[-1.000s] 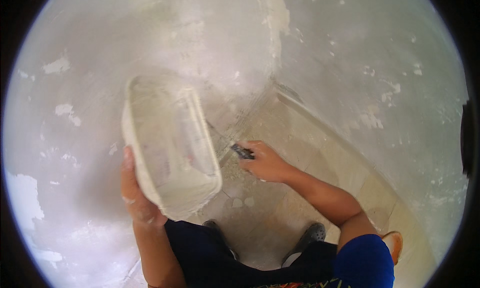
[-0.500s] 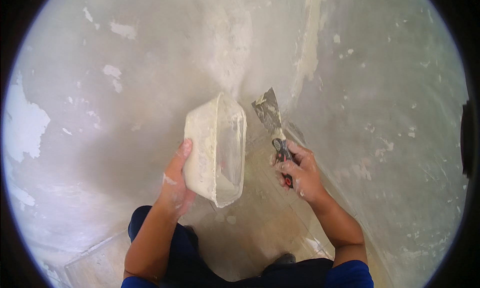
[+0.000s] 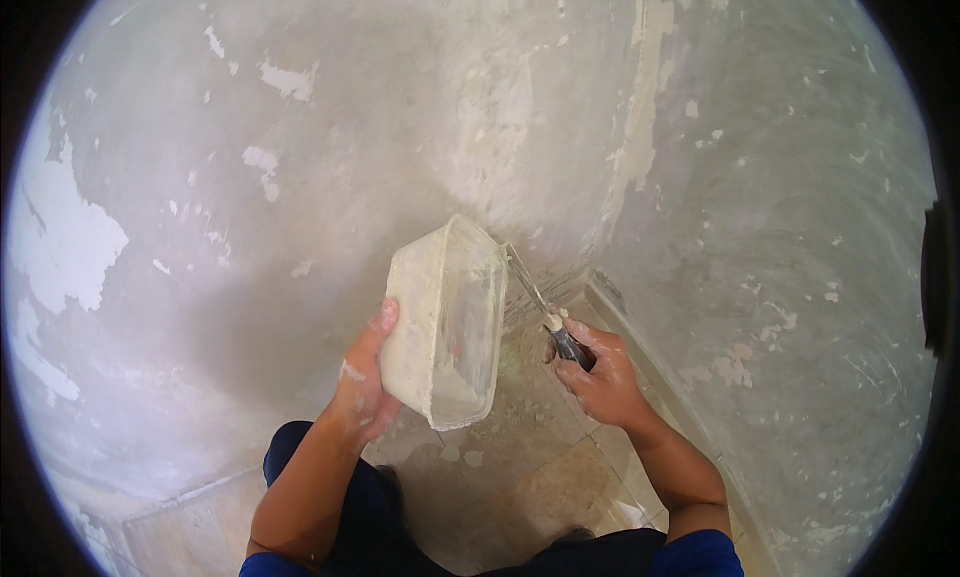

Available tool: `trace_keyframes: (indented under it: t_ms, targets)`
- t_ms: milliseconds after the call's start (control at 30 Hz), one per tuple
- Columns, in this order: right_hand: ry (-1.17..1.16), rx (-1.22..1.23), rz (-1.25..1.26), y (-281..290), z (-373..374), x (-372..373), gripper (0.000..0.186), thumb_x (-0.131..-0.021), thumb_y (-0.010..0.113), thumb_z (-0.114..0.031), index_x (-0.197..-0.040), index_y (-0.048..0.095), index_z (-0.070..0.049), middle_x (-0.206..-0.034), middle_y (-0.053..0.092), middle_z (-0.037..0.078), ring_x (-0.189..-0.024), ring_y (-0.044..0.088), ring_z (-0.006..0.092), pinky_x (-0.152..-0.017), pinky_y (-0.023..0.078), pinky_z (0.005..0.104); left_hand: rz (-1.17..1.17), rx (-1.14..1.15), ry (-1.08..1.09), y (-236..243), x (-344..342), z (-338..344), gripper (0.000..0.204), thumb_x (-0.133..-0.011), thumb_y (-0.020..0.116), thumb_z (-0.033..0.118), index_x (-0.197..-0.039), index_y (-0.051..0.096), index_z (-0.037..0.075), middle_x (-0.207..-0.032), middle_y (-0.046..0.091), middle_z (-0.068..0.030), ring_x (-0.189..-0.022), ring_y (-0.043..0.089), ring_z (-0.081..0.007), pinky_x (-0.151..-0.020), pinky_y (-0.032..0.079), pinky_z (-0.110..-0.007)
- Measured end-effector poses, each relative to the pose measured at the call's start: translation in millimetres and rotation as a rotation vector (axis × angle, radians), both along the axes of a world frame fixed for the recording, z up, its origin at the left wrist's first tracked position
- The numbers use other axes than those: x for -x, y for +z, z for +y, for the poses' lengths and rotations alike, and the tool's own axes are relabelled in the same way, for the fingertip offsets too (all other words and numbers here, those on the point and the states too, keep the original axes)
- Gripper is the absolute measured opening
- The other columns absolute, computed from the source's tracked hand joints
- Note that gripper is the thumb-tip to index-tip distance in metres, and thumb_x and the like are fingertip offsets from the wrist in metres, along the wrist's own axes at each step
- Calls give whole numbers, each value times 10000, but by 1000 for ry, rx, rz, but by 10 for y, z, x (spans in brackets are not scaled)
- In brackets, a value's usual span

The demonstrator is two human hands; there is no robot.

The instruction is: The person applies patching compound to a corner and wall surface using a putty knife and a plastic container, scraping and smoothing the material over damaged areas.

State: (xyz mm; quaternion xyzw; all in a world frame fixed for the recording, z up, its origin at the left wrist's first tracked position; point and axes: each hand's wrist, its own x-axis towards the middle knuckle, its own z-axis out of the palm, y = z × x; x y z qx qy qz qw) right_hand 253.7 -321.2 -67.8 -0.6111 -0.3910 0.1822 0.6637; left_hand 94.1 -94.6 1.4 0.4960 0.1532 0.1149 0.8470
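My left hand [image 3: 368, 382] grips a plaster-smeared plastic tub [image 3: 415, 317] by its outer left side. The tub is tipped so that its mouth faces right, and some pale filler shows low inside it. In my right hand [image 3: 598, 372] is a putty knife [image 3: 568, 347], its dark handle wrapped by my fingers. The blade is turned nearly edge-on, pointing up and left, and its tip is at the tub's upper right rim; whether they touch is hard to tell. Pale filler marks both hands.
Ahead rises a grey wall [image 3: 330, 167] with white patches and a pale filled strip [image 3: 640, 97] near the corner. Another grey wall [image 3: 800, 277] stands at the right. Below lies a tiled floor [image 3: 570, 477] with scattered crumbs, bordered by a skirting [image 3: 650, 367].
The putty knife has turned from showing its flat face to nearly edge-on, and its tip has come to the tub's rim. The tub sits slightly lower and further right in view.
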Motion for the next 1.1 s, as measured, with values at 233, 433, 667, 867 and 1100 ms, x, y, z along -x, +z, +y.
trace_keyframes:
  t_ms: [233,433,667,867,1100]
  targets:
    - [-235,269,-342,-72,61,-161,407,-848,620,-7,-1251,621,54,-771,524,118,-701,505,119,-654,458,301,43,-84,22,18,2,-14,715,-1023,511,532,-1489,407,0,-1346,581,-190,-1189,618,-298,-1031,497,-460]
    - [-294,168,-172,-144,-57,-208,473,-861,639,-12,-1324,585,71,-871,642,103,-706,558,140,-653,480,307,102,-161,76,-22,46,165,721,-1024,503,524,-1533,348,38,-1404,517,-146,-1268,541,-273,-1097,420,-439]
    - [215,57,126,148,-45,-13,453,-912,709,-41,-1338,576,36,-902,680,62,-672,595,149,-640,503,290,-28,44,27,-8,80,228,645,-1055,454,486,-1503,398,25,-1380,553,-172,-1224,584,-308,-1066,461,-459]
    - [67,130,-318,298,-24,43,325,-890,732,-70,-1185,612,-2,-795,671,112,-670,653,227,-648,535,353,-10,216,25,46,-8,170,613,-1071,411,471,-1441,471,-14,-1324,611,-197,-1157,650,-309,-1012,527,-450]
    - [-166,73,-645,324,100,152,325,-816,769,-17,-1113,642,16,-934,692,162,-744,694,289,-688,550,346,70,-10,26,9,79,173,676,-1028,504,522,-1476,448,20,-1349,591,-187,-1204,619,-297,-1041,499,-460]
